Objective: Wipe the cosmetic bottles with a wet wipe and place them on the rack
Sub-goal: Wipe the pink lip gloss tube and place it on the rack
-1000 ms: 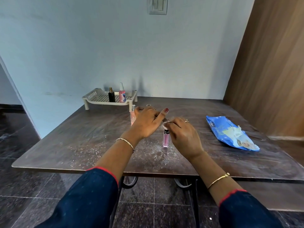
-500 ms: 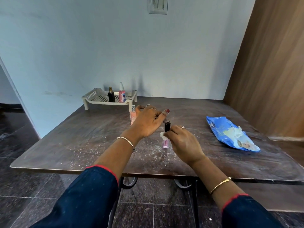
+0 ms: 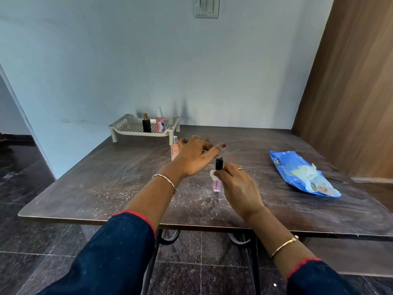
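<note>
Bottle in hand: slim pink bottle (image 3: pixel 217 186) w/ black cap (image 3: pixel 219 164), upright on table (image 3: pixel 106 188), approx. centre, base on the top.
L hand (image 3: pixel 195 158): closed on top of cap, thumb and a fingertip pinching it to steady it.
R hand (image 3: pixel 238 186): curled round bottle mid-section, pressing white wipe (image 3: pixel 213 174) against it.
Rack (image 3: pixel 127 126): far end of table, by wall; black bottle (image 3: pixel 146 125) and pink spray bottle (image 3: pixel 160 124) stand on it.
Waiting bottle: pale pink spray bottle (image 3: pixel 174 150), upright, just behind L hand, between it and rack.
Wipe pack (image 3: pixel 302 173): blue, lying flat, well to the right.
Handling (est.): small, light, rigid; tall and narrow, so tips easily. Looks like glass or hard plastic; prob. slippery once wet.
Grip pt (est.): hold cap or neck while wiping body; for transfer to rack, take body mid-height w/ dry fingers.
Risk (est.): cap may loosen if twisted during wiping.
</note>
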A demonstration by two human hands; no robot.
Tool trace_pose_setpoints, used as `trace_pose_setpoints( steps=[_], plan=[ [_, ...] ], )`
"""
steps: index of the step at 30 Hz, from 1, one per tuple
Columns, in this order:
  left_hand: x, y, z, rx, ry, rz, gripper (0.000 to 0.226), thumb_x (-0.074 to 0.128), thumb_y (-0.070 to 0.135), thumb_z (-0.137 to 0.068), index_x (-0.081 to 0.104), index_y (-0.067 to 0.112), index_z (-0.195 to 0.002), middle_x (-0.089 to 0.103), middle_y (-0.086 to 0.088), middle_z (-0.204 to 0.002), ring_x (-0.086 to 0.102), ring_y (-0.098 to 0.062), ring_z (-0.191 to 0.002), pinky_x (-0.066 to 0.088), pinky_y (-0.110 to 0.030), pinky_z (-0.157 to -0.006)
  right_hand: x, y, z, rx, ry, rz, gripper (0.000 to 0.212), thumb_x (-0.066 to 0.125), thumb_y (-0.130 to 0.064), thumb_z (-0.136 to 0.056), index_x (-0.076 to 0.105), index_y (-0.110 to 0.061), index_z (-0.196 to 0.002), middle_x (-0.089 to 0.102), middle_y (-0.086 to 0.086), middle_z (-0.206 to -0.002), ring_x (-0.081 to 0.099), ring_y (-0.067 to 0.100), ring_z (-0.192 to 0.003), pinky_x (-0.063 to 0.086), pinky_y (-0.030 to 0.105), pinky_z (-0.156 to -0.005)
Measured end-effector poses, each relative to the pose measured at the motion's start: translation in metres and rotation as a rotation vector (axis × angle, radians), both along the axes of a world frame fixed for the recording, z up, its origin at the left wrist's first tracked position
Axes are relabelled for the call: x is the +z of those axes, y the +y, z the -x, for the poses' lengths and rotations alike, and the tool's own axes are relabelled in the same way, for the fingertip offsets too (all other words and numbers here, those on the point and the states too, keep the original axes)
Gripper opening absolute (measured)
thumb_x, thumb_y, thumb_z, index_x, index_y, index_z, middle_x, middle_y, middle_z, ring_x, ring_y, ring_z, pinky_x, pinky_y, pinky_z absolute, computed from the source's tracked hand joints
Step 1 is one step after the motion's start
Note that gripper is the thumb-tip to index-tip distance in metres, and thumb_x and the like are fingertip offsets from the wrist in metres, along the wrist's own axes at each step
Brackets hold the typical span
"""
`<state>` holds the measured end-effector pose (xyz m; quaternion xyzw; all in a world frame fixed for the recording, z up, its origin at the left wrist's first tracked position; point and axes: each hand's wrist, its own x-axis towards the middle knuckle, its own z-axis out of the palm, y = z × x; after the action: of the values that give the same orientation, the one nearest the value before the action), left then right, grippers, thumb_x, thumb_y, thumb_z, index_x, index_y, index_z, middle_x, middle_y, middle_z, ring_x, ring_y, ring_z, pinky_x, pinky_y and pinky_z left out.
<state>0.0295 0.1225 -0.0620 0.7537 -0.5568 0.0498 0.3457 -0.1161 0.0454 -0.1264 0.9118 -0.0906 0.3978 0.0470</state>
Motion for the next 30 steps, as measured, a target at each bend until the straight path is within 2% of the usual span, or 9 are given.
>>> trace_pose_setpoints(
  steps=[2,6,11,14,20,23,26,30],
  plan=[
    [0.000,0.001,0.000,-0.010,0.020,-0.010,0.065,0.028,0.068,-0.082,0.074,0.022,-0.075,0.065,0.014,-0.093,0.045,-0.008,-0.105,0.010,-0.029,-0.076,0.008,-0.001,-0.002,0.006,-0.009,0.017,0.025,0.074,0.004,-0.074,0.068,-0.007,-0.095,0.063,0.007,-0.093,0.054,0.021,-0.059,0.044,0.029,-0.042],
    [0.000,0.000,0.000,-0.016,0.060,-0.021,0.061,0.031,0.064,-0.084,0.073,0.021,-0.076,0.064,0.013,-0.092,0.045,-0.009,-0.105,0.015,-0.035,-0.087,0.022,-0.005,-0.007,0.004,-0.070,0.062,0.019,0.071,0.002,-0.076,0.066,-0.006,-0.092,0.060,0.008,-0.086,0.053,0.023,-0.061,0.035,0.026,-0.045],
    [0.000,0.000,0.001,-0.005,0.045,-0.012,0.065,0.028,0.068,-0.077,0.073,0.022,-0.075,0.059,0.024,-0.090,0.042,-0.005,-0.107,0.010,-0.029,-0.081,0.005,-0.004,-0.004,-0.008,-0.072,0.039,0.023,0.071,0.002,-0.078,0.067,-0.006,-0.098,0.060,0.009,-0.088,0.052,0.023,-0.058,0.040,0.030,-0.042],
    [0.000,0.001,0.000,-0.012,0.041,-0.017,0.068,0.026,0.070,-0.074,0.073,0.020,-0.076,0.065,0.018,-0.095,0.042,-0.004,-0.108,0.010,-0.029,-0.084,-0.001,-0.003,-0.002,-0.014,-0.037,0.009,0.025,0.073,0.002,-0.077,0.068,-0.007,-0.099,0.060,0.008,-0.091,0.054,0.023,-0.058,0.045,0.034,-0.040],
    [0.001,0.001,-0.001,-0.013,0.056,-0.044,0.063,0.029,0.062,-0.078,0.073,0.016,-0.080,0.069,0.008,-0.098,0.047,-0.007,-0.110,0.012,-0.032,-0.089,0.022,-0.006,-0.009,-0.021,-0.165,0.048,0.025,0.073,0.003,-0.075,0.068,-0.005,-0.098,0.058,0.009,-0.081,0.049,0.023,-0.054,0.033,0.024,-0.043],
    [0.000,0.002,0.000,-0.012,0.066,-0.033,0.057,0.030,0.060,-0.079,0.073,0.022,-0.080,0.068,0.011,-0.099,0.046,-0.007,-0.110,0.015,-0.035,-0.094,0.012,-0.008,-0.003,0.000,-0.107,0.067,0.021,0.071,0.000,-0.078,0.067,-0.006,-0.098,0.057,0.008,-0.083,0.049,0.023,-0.054,0.036,0.027,-0.040],
    [0.000,0.003,0.000,-0.019,0.089,-0.020,0.060,0.029,0.064,-0.075,0.073,0.022,-0.078,0.069,0.007,-0.096,0.047,-0.008,-0.107,0.017,-0.037,-0.097,-0.003,-0.007,0.004,-0.019,-0.003,0.014,0.020,0.071,-0.001,-0.080,0.067,-0.008,-0.099,0.057,0.007,-0.086,0.051,0.024,-0.052,0.044,0.037,-0.037],
    [0.001,0.003,0.000,-0.025,0.091,-0.023,0.055,0.031,0.062,-0.077,0.072,0.026,-0.076,0.069,0.008,-0.096,0.047,-0.008,-0.109,0.014,-0.034,-0.095,0.005,-0.007,0.002,-0.007,-0.007,0.020,0.021,0.072,0.000,-0.077,0.068,-0.008,-0.096,0.058,0.007,-0.084,0.051,0.024,-0.053,0.043,0.036,-0.037]
  ],
)
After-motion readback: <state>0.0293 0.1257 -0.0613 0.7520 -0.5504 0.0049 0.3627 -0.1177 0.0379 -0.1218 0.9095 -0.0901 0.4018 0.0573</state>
